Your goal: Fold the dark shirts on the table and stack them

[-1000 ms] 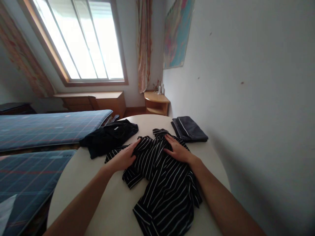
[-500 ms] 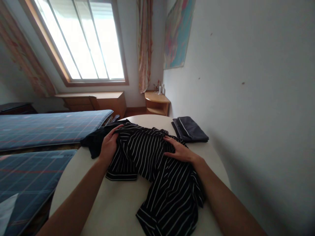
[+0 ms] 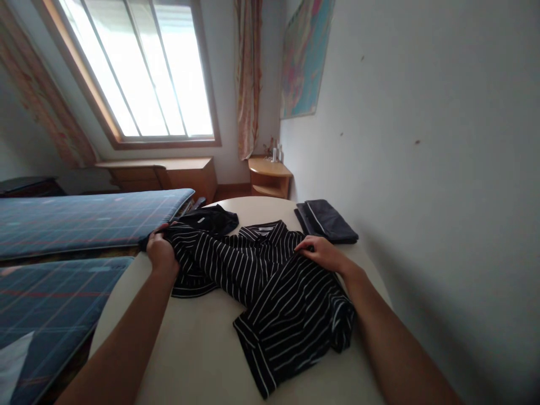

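Note:
A black shirt with white stripes (image 3: 253,264) lies spread and rumpled across a round cream table (image 3: 198,349). Its collar points toward the far side, and one sleeve hangs toward me. At the shirt's left end, my left hand (image 3: 162,253) is closed on the fabric, its fingertips partly hidden. My right hand (image 3: 323,253) pinches the shirt near the shoulder, right of the collar. Behind the left part of the shirt lies a plain black garment (image 3: 217,218), partly covered.
A folded dark grey cloth item (image 3: 329,222) sits at the table's far right, near the white wall (image 3: 442,197). Beds with blue plaid mattresses (image 3: 84,222) stand to the left. Beyond are a wooden desk (image 3: 189,171) and a small corner shelf (image 3: 270,169).
My left hand has moved left, drawing the striped shirt's end out with it. My right hand has shifted slightly right and closed from spread fingers to a pinch. The collar now shows.

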The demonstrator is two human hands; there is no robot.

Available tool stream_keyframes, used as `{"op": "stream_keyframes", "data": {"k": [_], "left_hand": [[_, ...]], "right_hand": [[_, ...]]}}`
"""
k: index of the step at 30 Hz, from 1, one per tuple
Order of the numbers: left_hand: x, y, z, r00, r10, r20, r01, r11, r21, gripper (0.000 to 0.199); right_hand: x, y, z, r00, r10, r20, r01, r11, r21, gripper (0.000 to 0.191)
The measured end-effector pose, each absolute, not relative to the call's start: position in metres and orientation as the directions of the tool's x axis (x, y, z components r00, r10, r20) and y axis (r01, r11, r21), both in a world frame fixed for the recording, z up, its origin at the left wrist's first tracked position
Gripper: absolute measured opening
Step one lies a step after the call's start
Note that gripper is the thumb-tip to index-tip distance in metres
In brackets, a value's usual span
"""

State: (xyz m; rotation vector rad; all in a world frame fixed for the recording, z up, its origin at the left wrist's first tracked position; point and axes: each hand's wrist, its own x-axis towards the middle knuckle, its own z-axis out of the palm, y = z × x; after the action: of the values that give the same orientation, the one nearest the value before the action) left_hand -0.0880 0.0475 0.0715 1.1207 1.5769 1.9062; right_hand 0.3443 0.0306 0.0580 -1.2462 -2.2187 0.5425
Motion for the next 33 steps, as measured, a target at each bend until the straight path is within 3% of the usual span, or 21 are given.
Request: {"op": "stream_keyframes", "data": {"k": [4,7,9,11,14,16,18,20,25,33], "left_hand": [[-0.08,0.044,0.07,-0.548,0.772,0.32,0.289,-0.184,0.939,0.032],[-0.067,0.039,0.062,-0.378,0.859,0.345,0.489,-0.131,0.862,0.046],[-0.058,0.034,0.057,-0.216,0.924,0.316,0.708,-0.074,0.703,0.058],[-0.054,0.028,0.055,-0.102,0.971,0.217,0.884,-0.011,0.468,0.062],[-0.052,0.02,0.057,-0.054,0.998,0.045,0.974,0.042,0.222,0.064],[-0.053,0.016,0.061,-0.003,0.999,-0.051,0.987,0.011,0.158,0.056],[-0.054,0.016,0.066,0.055,0.995,-0.087,0.985,-0.04,0.165,0.04],[-0.056,0.02,0.072,0.085,0.996,-0.023,0.969,-0.077,0.233,0.029],[-0.058,0.047,0.105,0.01,0.923,0.383,0.873,-0.195,0.448,0.03],[-0.058,0.108,0.169,-0.232,0.784,0.576,0.698,-0.278,0.66,0.022]], "right_hand": [[0.349,0.034,0.057,-0.281,0.888,0.365,0.735,0.444,-0.513,0.021],[0.351,0.036,0.048,-0.27,0.907,0.324,0.801,0.398,-0.448,0.017],[0.35,0.035,0.043,-0.286,0.927,0.243,0.852,0.362,-0.378,0.014],[0.35,0.032,0.041,-0.291,0.944,0.158,0.894,0.327,-0.306,0.015],[0.347,0.027,0.044,-0.257,0.964,0.061,0.931,0.264,-0.254,0.017],[0.344,0.024,0.048,-0.248,0.969,0.015,0.94,0.244,-0.239,0.022],[0.34,0.022,0.054,-0.242,0.97,0.007,0.946,0.237,-0.219,0.027],[0.337,0.023,0.063,-0.229,0.972,0.048,0.953,0.234,-0.193,0.028],[0.328,0.032,0.108,-0.177,0.962,0.209,0.967,0.209,-0.144,0.023],[0.31,0.072,0.185,-0.027,0.862,0.506,0.985,0.111,-0.135,0.024]]}}
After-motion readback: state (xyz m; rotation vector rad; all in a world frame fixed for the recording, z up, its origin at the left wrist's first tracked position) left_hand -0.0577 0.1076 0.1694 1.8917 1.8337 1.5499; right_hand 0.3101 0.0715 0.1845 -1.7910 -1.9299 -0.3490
